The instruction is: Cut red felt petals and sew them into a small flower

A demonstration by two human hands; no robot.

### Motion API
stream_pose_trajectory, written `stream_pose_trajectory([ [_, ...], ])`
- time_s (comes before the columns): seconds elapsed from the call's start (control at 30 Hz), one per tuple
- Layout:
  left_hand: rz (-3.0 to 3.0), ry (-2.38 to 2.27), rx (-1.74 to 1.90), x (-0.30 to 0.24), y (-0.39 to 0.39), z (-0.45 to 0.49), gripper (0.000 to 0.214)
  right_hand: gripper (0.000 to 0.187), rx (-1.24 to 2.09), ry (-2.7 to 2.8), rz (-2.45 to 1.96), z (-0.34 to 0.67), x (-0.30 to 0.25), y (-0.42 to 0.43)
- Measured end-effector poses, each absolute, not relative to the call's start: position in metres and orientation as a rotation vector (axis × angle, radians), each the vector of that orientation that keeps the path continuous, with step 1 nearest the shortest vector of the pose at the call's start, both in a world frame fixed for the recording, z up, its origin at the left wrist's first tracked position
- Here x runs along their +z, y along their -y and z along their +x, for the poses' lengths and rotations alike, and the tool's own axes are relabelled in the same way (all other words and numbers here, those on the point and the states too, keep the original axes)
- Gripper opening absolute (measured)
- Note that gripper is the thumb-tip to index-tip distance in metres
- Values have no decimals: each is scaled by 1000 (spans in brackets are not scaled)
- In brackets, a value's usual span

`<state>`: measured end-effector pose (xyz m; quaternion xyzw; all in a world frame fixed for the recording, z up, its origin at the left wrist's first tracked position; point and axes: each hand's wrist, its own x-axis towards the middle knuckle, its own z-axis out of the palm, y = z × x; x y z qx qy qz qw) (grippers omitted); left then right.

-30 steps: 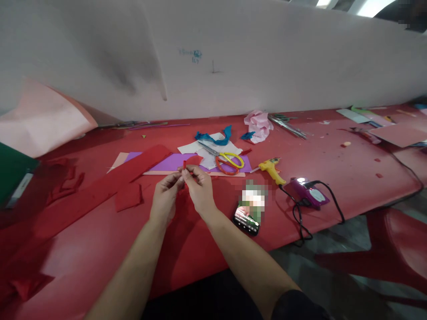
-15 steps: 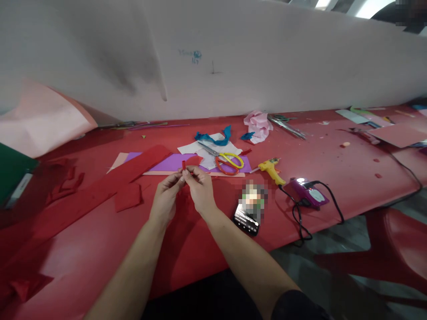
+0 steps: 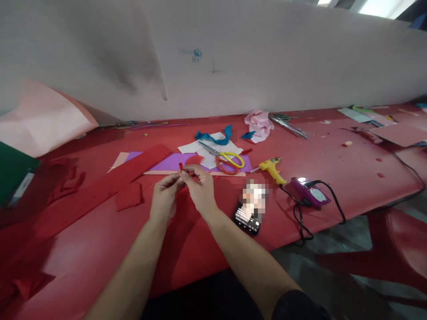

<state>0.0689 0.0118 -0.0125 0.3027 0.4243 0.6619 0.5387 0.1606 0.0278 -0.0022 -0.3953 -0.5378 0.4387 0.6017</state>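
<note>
Both my hands meet over the red table (image 3: 333, 178), fingers pinched together around a small rolled piece of red paper (image 3: 181, 167). My left hand (image 3: 164, 198) grips it from the left and my right hand (image 3: 200, 189) from the right, with the roll's tip sticking up between the fingertips. A long red paper strip (image 3: 96, 191) lies to the left, partly over a purple sheet (image 3: 167, 162). Just beyond my hands lie scissors with yellow and orange handles (image 3: 225, 159).
A phone (image 3: 248, 218) lies right of my right wrist. A yellow glue gun (image 3: 271, 169) and a purple device with a black cord (image 3: 308, 192) lie further right. Pink crumpled paper (image 3: 258, 124), blue scraps (image 3: 215, 137) and a pink sheet (image 3: 40, 120) sit near the wall.
My fingers have shifted a little on the red roll, and its tip sits slightly further left. Nothing else on the table has moved.
</note>
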Motion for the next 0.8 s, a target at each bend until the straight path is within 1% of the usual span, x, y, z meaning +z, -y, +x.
stream_pose_trajectory([
  [0.13,720,-1035,1609,-13,-12,68,17,5,983,1265,-875,160,-1,-27],
  [0.43,777,-1020,1567,-12,-10,71,19,7,1081,1190,-932,158,-6,-29],
  [0.63,787,-1031,1558,-14,-11,70,22,7,1087,1182,-931,157,-6,-28],
  [0.8,785,-1011,1569,-13,-10,70,17,7,1085,1181,-928,157,-8,-28],
])
